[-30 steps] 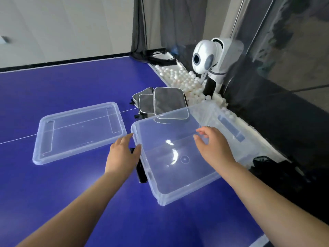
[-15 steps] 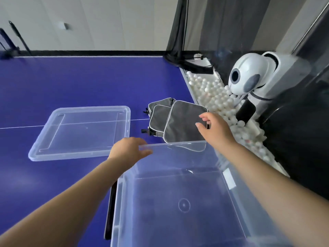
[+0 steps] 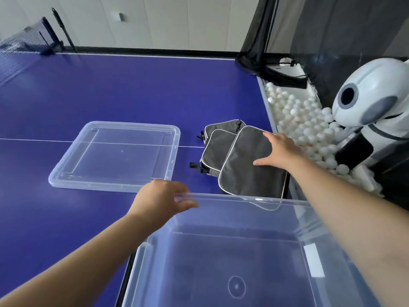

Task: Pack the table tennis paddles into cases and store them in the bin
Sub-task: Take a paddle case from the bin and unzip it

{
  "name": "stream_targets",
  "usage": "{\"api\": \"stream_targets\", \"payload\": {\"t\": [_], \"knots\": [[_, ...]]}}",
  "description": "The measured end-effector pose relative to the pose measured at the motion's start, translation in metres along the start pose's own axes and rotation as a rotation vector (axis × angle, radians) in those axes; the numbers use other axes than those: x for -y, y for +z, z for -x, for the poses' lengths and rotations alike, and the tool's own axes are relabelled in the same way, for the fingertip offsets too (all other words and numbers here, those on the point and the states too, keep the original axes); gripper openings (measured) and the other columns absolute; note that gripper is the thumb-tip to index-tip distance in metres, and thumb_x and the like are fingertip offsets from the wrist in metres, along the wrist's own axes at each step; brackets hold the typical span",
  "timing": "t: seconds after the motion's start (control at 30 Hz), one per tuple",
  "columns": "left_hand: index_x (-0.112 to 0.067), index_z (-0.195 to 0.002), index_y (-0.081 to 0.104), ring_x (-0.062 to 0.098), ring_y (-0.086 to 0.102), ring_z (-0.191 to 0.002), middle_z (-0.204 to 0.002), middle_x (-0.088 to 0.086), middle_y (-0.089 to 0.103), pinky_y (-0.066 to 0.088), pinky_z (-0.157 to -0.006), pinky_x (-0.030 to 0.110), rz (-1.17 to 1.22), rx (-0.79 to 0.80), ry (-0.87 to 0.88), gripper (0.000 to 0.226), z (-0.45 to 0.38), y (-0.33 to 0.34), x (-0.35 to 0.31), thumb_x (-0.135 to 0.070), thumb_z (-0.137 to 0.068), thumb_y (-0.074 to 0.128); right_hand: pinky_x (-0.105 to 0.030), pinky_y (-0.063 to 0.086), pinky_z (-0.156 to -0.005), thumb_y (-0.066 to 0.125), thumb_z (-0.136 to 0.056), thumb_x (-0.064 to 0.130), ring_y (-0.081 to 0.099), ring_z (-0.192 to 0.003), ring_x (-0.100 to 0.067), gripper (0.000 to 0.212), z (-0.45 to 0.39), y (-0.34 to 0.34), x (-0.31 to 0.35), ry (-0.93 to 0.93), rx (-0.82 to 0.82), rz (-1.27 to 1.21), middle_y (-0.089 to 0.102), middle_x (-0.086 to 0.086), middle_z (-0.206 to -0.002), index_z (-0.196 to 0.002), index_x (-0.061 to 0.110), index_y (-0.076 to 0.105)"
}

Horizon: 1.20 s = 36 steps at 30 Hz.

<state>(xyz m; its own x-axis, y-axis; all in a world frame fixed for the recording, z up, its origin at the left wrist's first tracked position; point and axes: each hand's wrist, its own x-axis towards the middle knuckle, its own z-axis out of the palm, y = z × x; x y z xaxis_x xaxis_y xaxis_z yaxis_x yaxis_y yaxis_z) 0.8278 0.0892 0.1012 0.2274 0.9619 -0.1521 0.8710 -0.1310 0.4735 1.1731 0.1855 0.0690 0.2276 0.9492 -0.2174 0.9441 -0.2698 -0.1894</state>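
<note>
Blue table (image 3: 110,96) under me, lid (image 3: 115,156) set aside left. My right hand (image 3: 280,151) lies flat, fingers spread, on the top case (image 3: 245,165); my left hand (image 3: 163,199) rests loosely on the bin (image 3: 243,199) rim, gripping nothing. I judge storing has begun: next, curl around the case and lift it back into the bin. Its long axis runs away from me, leaning slightly right.

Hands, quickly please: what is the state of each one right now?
Left hand: open, fingers resting on the rim of the clear bin.
Right hand: open, laid flat on the top grey case, no grip yet.
</note>
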Motion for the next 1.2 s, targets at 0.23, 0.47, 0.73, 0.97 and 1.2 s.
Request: {"api": "stream_targets", "payload": {"t": [0.23, 0.47, 0.73, 0.97, 1.2], "knots": [[-0.035, -0.078, 0.070, 0.009, 0.061, -0.072, -0.071, -0.013, 0.066, 0.050, -0.065, 0.027, 0.013, -0.024, -0.009, 0.029, -0.001, 0.002, 0.002, -0.062, -0.068, 0.075, -0.064, 0.023, -0.105, 0.068, -0.036, 0.086, 0.008, -0.144, -0.037, 0.135, -0.029, 0.007, -0.007, 0.021, 0.187, 0.123, 0.010, -0.001, -0.157, -0.144, 0.053, -0.006], [-0.036, -0.082, 0.071, 0.007, 0.062, -0.074, -0.073, -0.015, 0.067, 0.051, -0.069, 0.028, 0.013, -0.015, 0.008, 0.030, -0.001, 0.001, 0.001, -0.062, -0.069, 0.075, -0.054, 0.040, -0.097, 0.078, -0.040, 0.076, 0.035, -0.129, -0.038, 0.132, -0.037, 0.009, -0.007, 0.018, 0.060, 0.089, 0.029, -0.014, -0.139, -0.147, 0.040, 0.009], [-0.034, -0.087, 0.072, 0.010, 0.062, -0.074, -0.077, -0.012, 0.069, 0.052, -0.069, 0.028, -0.027, 0.003, 0.019, 0.034, -0.002, -0.001, 0.000, -0.064, -0.070, 0.072, -0.046, 0.045, -0.088, 0.085, -0.048, 0.062, 0.046, -0.115, -0.036, 0.098, -0.025, -0.006, -0.001, 0.040, -0.111, 0.060, 0.043, -0.013, -0.125, -0.122, 0.013, 0.044], [-0.033, -0.093, 0.072, 0.017, 0.066, -0.086, -0.084, -0.009, 0.070, 0.054, -0.077, 0.031, -0.044, 0.038, 0.003, 0.035, -0.005, -0.005, -0.005, -0.061, -0.072, 0.072, -0.035, 0.043, -0.079, 0.080, -0.073, 0.037, 0.057, -0.099, -0.026, 0.057, 0.008, -0.053, 0.004, -0.045, -0.197, -0.269, 0.059, -0.003, -0.118, -0.116, 0.022, 0.046], [-0.036, -0.096, 0.061, 0.020, 0.058, -0.083, -0.085, -0.008, 0.061, 0.041, -0.067, 0.028, -0.228, 0.177, 0.064, 0.029, 0.001, -0.011, -0.009, -0.062, -0.086, 0.055, -0.033, 0.045, -0.080, 0.072, -0.081, 0.023, 0.061, -0.092, -0.021, 0.025, 0.061, -0.099, 0.032, -0.175, -0.289, -0.388, 0.065, 0.004, -0.094, -0.105, 0.023, 0.066]]}}
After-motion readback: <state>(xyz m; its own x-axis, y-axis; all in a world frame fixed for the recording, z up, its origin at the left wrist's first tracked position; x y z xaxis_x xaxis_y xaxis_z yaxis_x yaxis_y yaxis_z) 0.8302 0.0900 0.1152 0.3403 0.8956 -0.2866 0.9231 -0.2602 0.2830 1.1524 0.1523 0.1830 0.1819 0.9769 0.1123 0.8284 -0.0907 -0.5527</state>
